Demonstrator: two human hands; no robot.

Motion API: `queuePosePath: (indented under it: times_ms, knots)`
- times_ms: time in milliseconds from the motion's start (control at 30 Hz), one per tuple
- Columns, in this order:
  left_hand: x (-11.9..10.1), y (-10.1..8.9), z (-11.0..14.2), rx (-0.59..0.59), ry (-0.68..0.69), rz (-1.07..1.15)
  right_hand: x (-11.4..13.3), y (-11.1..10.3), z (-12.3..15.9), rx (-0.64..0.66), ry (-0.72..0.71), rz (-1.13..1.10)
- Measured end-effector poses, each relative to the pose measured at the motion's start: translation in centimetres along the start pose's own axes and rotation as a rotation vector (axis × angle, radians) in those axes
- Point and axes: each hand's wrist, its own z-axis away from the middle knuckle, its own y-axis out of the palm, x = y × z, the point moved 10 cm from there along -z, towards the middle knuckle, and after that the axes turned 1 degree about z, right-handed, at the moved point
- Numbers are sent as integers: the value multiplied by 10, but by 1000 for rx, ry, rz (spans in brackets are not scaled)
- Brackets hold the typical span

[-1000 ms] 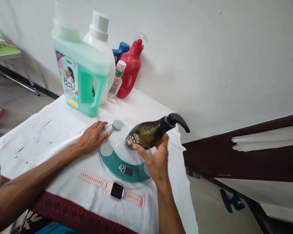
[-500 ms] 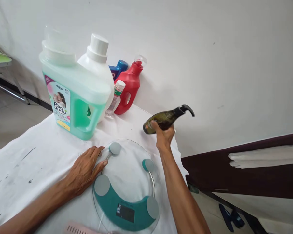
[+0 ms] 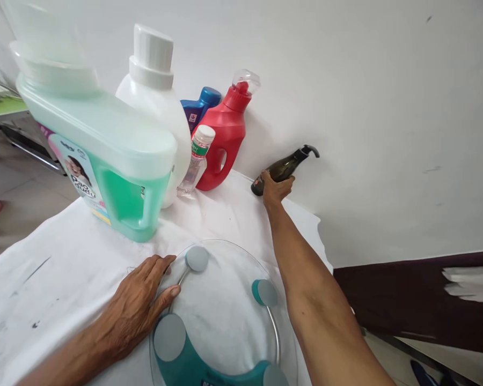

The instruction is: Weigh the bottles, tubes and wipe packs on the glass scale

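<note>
My right hand (image 3: 278, 188) is wrapped round a dark green pump bottle (image 3: 285, 168) with a black pump head. The bottle leans, pump to the upper right, with its base low over the back edge of the table beside the wall; whether it touches the cloth I cannot tell. My left hand (image 3: 133, 300) lies flat, fingers stretched, at the left rim of a round glass bathroom scale (image 3: 185, 359). Its thumb reaches over the glass. The scale has teal parts and grey foot pads; the lower part, with most of the display, is cut off by the frame.
A large green detergent jug (image 3: 145, 161), a white jug (image 3: 156, 110), a blue bottle (image 3: 197, 110), a small clear bottle (image 3: 194, 161) and a red jug (image 3: 225, 126) stand at the back left. White cloth (image 3: 36, 279) covers the table. A wall (image 3: 386, 107) rises behind.
My right hand has carried the pump bottle away from the scale, back toward the wall and nearer the red jug. My left hand stays at the scale's rim. The camera view has shifted closer.
</note>
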Motion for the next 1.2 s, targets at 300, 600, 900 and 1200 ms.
queuePosePath:
  times_ms: [300, 600, 900, 1200]
  knots:
    - [4, 4, 3, 17, 19, -12, 16, -22, 34, -19, 21, 23]
    - [2, 3, 1, -2, 61, -15, 198, -11, 177, 340, -624, -261]
    - [-8, 0, 0, 9, 113, -40, 235, 67, 194, 373, -467, -168]
    - [-11, -1, -1, 60, 134, -105, 249, -47, 185, 171, -436, -111]
